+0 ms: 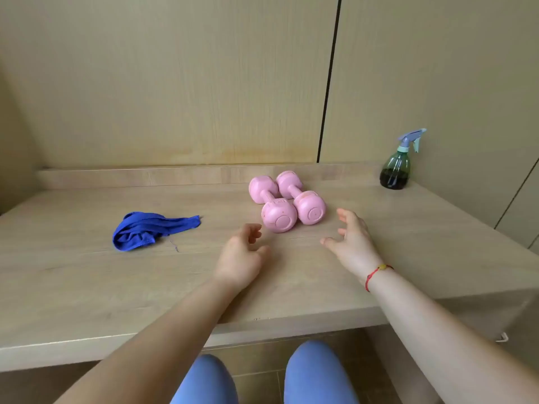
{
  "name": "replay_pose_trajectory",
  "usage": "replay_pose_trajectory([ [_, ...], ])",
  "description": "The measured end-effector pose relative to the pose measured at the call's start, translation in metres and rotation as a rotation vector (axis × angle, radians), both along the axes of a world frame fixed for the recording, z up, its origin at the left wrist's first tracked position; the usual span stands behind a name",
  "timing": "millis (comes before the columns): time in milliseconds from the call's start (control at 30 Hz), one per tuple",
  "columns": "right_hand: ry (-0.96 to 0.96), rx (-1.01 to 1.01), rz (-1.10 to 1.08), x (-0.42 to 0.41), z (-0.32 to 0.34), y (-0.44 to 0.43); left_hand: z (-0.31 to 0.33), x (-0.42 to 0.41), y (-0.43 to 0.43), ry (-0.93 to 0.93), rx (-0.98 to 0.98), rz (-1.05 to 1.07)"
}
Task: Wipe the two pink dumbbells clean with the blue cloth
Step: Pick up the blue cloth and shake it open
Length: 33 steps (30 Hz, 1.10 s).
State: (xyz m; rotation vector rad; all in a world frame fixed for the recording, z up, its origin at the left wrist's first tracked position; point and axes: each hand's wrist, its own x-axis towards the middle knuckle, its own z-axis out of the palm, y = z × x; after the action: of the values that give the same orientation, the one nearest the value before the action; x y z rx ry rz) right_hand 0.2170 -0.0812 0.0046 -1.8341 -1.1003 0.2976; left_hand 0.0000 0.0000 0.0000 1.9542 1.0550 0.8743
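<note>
While both hands hover empty | left hand (239, 259) loosely curled, right hand (351, 239) spread | two pink plastic dumbbells (287, 201) just beyond fingertips | crumpled blue cloth (148, 230) left, apart | bare wooden tabletop (87, 287) toward near edge.

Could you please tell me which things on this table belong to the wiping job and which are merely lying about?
For the job: blue cloth; left pink dumbbell; right pink dumbbell.
Lying about: green spray bottle.

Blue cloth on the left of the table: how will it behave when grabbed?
The blue cloth lies crumpled with loose folds, so it is probably floppy and will drape and trail from a pinch. It looks thin, likely light. A loose thread at its near edge may snag. Both the left hand and the right hand are open and empty.
</note>
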Motion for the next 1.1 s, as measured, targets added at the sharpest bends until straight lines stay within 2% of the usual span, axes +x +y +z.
replay_pose_trajectory([
  [200, -0.023, -0.055, 0.012, 0.027, 0.007, 0.025, 0.003, 0.011, 0.021, 0.044, 0.06, 0.069],
  [300, -0.019, -0.065, 0.092, 0.038, 0.013, 0.042, 0.005, 0.02, 0.039, 0.058, 0.066, 0.08],
  [600, 0.136, -0.153, 0.287, 0.069, 0.005, 0.086, 0.014, 0.043, 0.08, 0.077, -0.003, -0.011],
  [800, 0.147, -0.14, 0.359, 0.081, 0.006, 0.102, 0.007, 0.05, 0.096, 0.107, -0.026, -0.052],
  [1100, 0.167, -0.066, 0.333, 0.086, 0.001, 0.133, 0.002, 0.048, 0.095, 0.092, 0.03, 0.008],
])
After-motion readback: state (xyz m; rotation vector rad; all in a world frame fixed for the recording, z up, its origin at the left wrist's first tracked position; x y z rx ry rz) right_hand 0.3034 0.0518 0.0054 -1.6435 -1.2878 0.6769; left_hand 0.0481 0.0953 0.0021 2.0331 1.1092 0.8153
